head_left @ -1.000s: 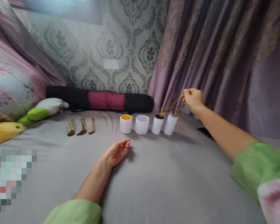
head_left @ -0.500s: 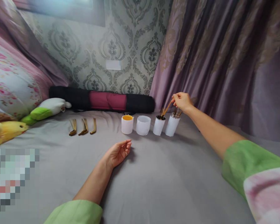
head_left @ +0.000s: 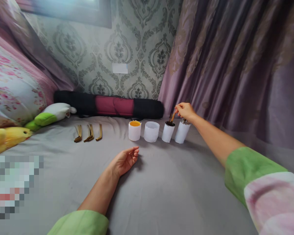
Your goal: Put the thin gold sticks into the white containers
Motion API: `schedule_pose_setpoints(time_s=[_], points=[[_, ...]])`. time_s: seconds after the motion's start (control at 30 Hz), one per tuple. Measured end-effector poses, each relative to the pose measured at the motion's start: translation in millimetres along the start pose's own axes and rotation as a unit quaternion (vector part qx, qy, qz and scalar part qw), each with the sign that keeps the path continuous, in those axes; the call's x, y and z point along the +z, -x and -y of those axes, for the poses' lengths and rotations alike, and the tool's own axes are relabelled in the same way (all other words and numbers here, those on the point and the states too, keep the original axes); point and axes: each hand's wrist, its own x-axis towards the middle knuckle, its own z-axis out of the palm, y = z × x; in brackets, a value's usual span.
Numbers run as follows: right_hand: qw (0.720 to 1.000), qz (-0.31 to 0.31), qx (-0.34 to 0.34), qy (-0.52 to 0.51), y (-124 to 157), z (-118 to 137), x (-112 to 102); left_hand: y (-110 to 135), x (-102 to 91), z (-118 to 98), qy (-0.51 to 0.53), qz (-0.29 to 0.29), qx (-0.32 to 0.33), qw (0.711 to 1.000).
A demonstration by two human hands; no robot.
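Observation:
My right hand (head_left: 185,111) pinches a thin amber-brown stick (head_left: 173,117), perhaps a straw. The stick's lower end is inside a slim white can (head_left: 168,133) with a dark opening, where other thin sticks stand. Just right of it, another slim white can (head_left: 182,133) with a metal rim sits partly behind my wrist. Resting palm-up on the grey sheet, my left hand (head_left: 126,160) is loosely curled and holds nothing visible. Beyond its fingertips are a white cup (head_left: 134,133) with a yellow-orange inside and a wider whitish tub (head_left: 151,134).
Three small groups of bent brown sticks (head_left: 89,133) lie left of the cups on the sheet. A black and maroon roll (head_left: 114,106) runs along the wall. Plush toys (head_left: 12,138) lie at the left; a purple curtain (head_left: 225,71) hangs at the right.
My right hand has come down and to the left, lowering the stick further into the slim can. My left hand stays where it was.

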Motion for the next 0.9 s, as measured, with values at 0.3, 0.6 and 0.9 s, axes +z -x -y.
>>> schedule_pose_setpoints(time_s=[0.3, 0.6, 0.9], points=[[1.000, 0.019, 0.018, -0.002, -0.3, -5.0, 11.1, -0.9, -1.3, 0.0, 0.001, 0.010, -0.001, 1.000], [0.998, 0.050, 0.016, 0.037, 11.0, -7.3, 18.6, -1.3, -1.6, -0.1, -0.001, 0.006, 0.000, 1.000], [0.997, 0.049, 0.026, 0.061, 13.2, -1.0, 18.5, -0.5, 0.4, -0.7, -0.001, -0.004, -0.002, 1.000]])
